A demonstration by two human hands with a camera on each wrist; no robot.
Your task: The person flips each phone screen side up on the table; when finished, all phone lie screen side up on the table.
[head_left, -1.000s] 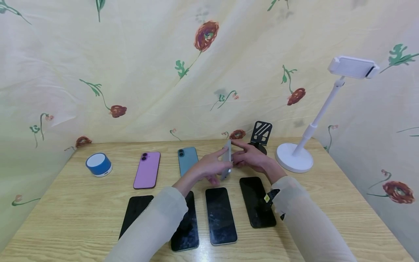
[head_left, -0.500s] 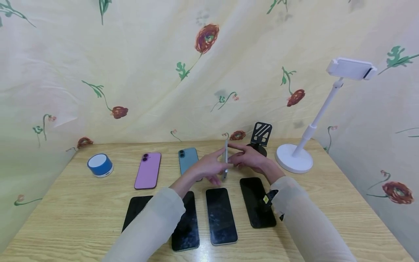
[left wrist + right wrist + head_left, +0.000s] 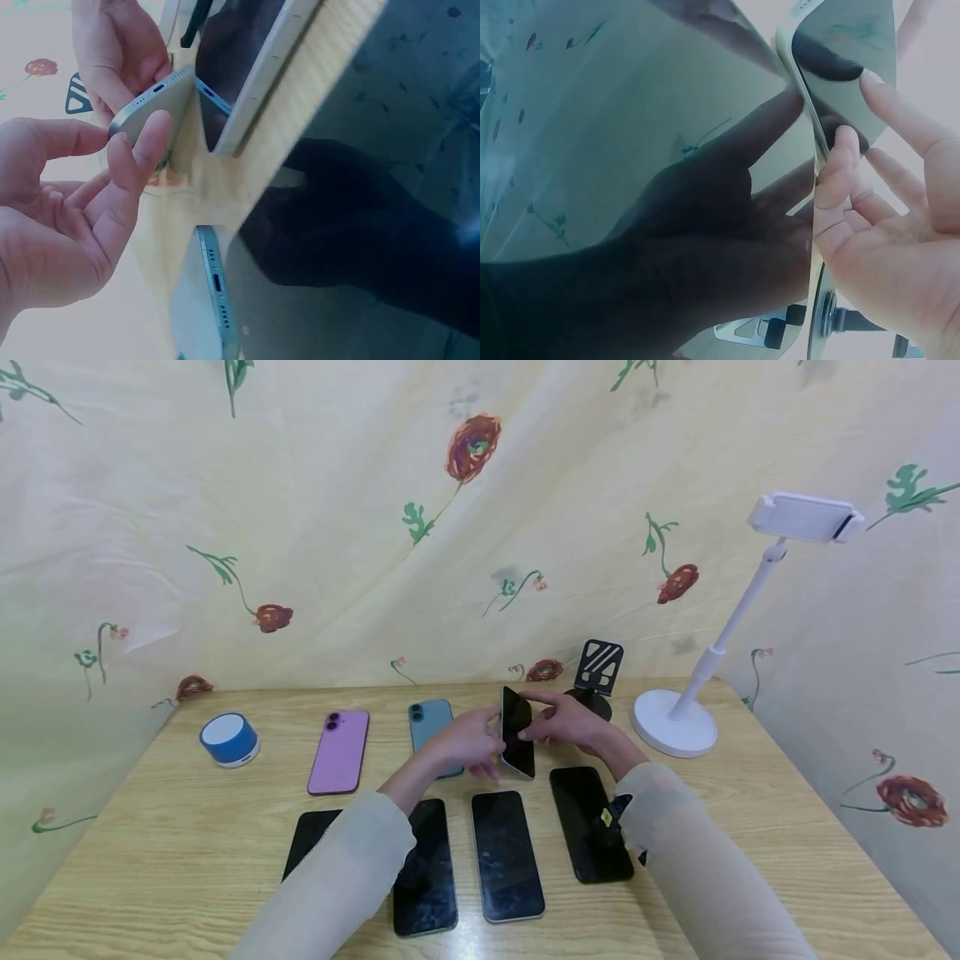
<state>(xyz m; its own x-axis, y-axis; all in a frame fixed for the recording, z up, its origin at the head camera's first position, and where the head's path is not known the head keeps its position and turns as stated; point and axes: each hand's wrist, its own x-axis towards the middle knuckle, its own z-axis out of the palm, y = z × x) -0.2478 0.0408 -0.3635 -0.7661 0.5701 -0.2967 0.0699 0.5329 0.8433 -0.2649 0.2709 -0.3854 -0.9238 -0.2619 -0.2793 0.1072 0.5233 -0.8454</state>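
Wooden table [image 3: 172, 860], left fingers [image 3: 491, 747] and right fingers [image 3: 546, 697] pinching a tilted phone [image 3: 514, 714], purple phone [image 3: 338, 752] apart.

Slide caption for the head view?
Left hand and right hand hold a tilted phone between a blue phone and a black stand.

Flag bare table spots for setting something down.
Light wooden table: free front left, between blue-and-white cylinder and left cream sleeve; front right, between right cream sleeve and table's right edge. Narrower: between cylinder and flat purple phone. Crowded: middle, with tilted black-screened phone between flat blue phone and black slotted stand, four flat dark-screened phones in front.
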